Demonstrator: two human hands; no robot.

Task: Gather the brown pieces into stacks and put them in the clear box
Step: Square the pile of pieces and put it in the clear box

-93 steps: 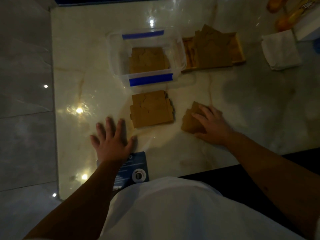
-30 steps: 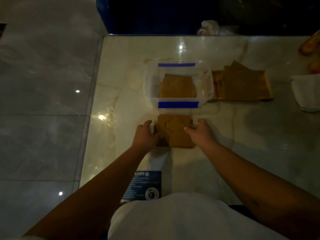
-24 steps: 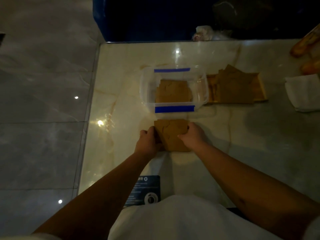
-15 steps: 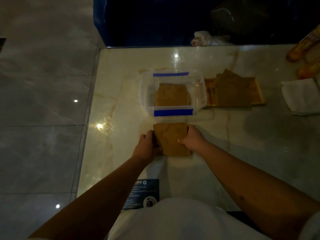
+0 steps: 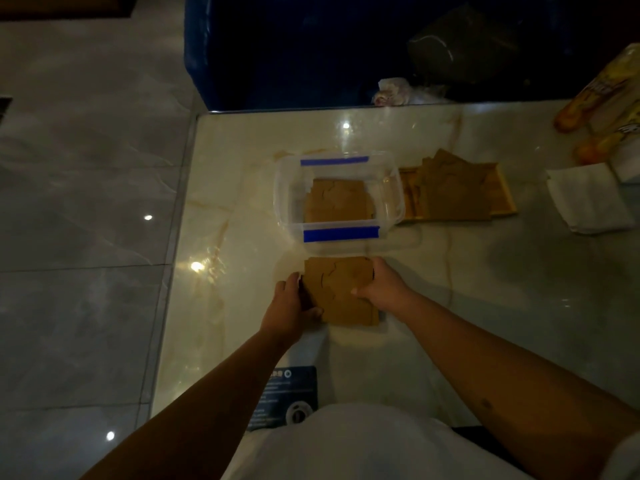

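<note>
Glossy marble table point(image 5: 519, 306), grey tiled floor point(image 5: 86, 202)

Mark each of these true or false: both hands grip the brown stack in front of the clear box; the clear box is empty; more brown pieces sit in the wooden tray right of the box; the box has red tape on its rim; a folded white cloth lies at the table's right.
1. Both hands grip the stack in front of the box. True: the left hand and right hand clasp the brown stack from either side.
2. The clear box is empty. False: brown pieces lie inside.
3. More pieces sit in the wooden tray. True.
4. Red tape. False: blue tape.
5. White cloth at right. True.
</note>
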